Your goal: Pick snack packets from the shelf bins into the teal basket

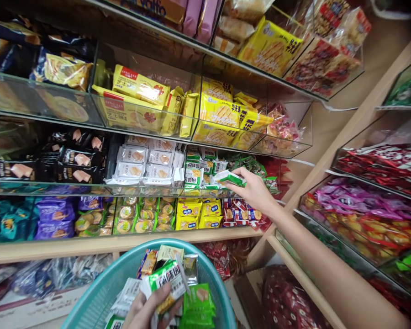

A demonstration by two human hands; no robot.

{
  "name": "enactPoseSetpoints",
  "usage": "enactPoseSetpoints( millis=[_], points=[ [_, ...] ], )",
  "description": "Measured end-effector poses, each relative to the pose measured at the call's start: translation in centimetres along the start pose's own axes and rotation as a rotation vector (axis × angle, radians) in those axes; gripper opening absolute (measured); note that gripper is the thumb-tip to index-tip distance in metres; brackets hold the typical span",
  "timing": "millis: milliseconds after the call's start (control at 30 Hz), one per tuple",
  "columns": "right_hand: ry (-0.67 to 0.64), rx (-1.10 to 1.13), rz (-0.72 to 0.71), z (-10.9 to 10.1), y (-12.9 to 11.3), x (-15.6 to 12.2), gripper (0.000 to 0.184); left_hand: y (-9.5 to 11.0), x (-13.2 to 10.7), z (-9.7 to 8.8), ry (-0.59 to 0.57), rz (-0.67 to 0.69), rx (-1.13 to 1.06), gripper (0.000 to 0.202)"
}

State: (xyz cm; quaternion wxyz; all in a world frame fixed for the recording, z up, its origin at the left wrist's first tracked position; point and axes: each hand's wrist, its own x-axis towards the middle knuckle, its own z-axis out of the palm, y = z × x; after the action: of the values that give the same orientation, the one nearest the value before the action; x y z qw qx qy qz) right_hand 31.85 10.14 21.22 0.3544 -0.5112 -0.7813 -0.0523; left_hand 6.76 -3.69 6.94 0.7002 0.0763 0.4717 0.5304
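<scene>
My left hand (154, 304) is closed around a green-and-white snack packet (167, 281), over a teal plastic basket (222, 292). Inside the basket lie green packets (198, 307), white packets (127, 292) and a few other wrapped snacks. At the shelf, my right hand (251, 185) pinches another green-and-white packet (230, 178) by its right end. That packet hovers at a clear bin of matching green-and-white packets (193, 171). White-wrapped packets (133, 155) fill the bin to the left of it.
Clear-fronted shelves hold yellow packets (222, 109), black packets (77, 164), purple packets (55, 217) and red packets (241, 212). A wooden shelf edge (130, 241) runs above the basket. On the right, a wooden upright (332, 148) adjoins more candy bins (356, 201).
</scene>
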Motion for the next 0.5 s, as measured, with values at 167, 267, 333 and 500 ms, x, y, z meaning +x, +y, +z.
enactPoseSetpoints(
  millis=[167,267,333,500],
  points=[
    [-0.271,0.435,0.229,0.3,-2.7,-5.0,0.023,1.0,-0.6,0.1,-0.11,0.071,-0.008,0.05],
    [-0.497,0.659,0.337,1.8,-4.8,-7.4,0.023,0.8,-0.6,-0.5,-0.215,0.086,-0.009,0.041],
    [-0.624,0.792,0.407,2.7,-6.7,-8.4,0.023,0.6,-0.6,-0.9,-0.239,0.069,-0.004,0.037],
    [-0.856,0.997,0.488,3.5,-10.4,-8.5,0.025,1.0,-1.3,-0.7,-0.228,0.025,0.021,0.039]
  ],
)
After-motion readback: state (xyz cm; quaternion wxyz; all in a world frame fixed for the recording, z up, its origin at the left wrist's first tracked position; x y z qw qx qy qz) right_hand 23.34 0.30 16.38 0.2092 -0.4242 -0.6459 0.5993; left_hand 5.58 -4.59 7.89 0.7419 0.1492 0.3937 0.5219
